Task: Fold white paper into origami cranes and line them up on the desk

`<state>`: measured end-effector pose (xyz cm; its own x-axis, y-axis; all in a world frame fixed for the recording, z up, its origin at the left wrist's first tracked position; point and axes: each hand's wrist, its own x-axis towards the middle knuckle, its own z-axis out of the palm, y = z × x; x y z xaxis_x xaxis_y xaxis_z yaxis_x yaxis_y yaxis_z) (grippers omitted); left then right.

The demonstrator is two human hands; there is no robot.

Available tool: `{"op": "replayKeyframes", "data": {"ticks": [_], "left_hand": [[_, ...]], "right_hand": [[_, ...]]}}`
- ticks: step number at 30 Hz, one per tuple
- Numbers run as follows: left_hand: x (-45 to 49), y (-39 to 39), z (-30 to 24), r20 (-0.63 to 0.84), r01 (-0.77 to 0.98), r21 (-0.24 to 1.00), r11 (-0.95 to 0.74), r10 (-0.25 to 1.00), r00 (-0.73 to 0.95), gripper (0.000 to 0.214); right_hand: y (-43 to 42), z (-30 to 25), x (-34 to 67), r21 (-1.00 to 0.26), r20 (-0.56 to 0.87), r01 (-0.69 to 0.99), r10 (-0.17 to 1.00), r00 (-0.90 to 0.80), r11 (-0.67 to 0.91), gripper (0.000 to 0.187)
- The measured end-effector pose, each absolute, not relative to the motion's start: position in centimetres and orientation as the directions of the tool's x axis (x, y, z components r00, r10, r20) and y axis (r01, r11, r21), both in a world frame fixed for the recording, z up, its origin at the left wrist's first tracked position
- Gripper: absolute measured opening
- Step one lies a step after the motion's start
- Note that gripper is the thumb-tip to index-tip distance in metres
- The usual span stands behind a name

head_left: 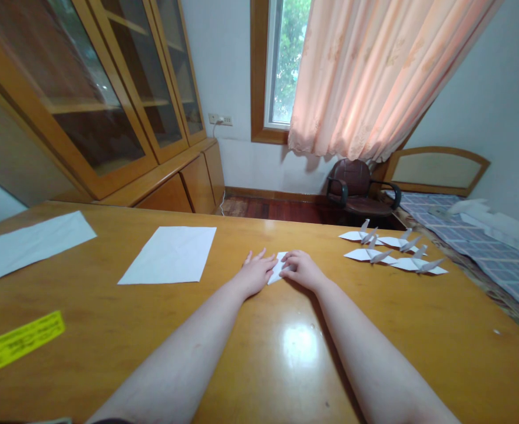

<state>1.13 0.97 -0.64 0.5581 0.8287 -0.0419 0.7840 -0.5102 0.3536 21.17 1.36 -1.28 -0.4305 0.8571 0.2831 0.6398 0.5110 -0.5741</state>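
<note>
A small folded piece of white paper (279, 266) lies on the wooden table (259, 353) between my two hands. My left hand (256, 273) rests flat on its left side with the fingers stretched out. My right hand (301, 268) sits on the paper's right side, fingers curled and pressing down on it. Most of the paper is hidden under both hands.
Several finished white paper cranes (392, 250) stand in a group at the right. A flat white sheet (171, 254) lies left of my hands, another white sheet (29, 244) farther left, a yellow strip (16, 343) near the front edge. A chair (359, 188) and a bed (484, 235) stand beyond the table.
</note>
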Motion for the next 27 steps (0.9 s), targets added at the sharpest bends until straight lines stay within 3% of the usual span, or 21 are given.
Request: {"op": "replayKeyframes", "data": {"ticks": [10,17,27], "left_hand": [[1.2,0.6,-0.5,-0.018,0.694,0.422,-0.584,0.76,0.65,0.045],[1.3,0.5,-0.6,-0.044,0.716,0.413,-0.563,0.773,0.633,0.044],[1.3,0.7,-1.0,-0.032,0.71,0.428,-0.559,0.776,0.631,0.041]], "right_hand": [[1.7,-1.7,21.1,-0.529,0.256,0.716,0.89,-0.377,0.455,0.029],[1.8,-2.3,21.3,-0.426,0.194,0.817,0.921,-0.337,0.389,0.053],[1.8,-2.5,20.7,-0.232,0.042,0.971,0.998,-0.05,0.059,0.063]]}}
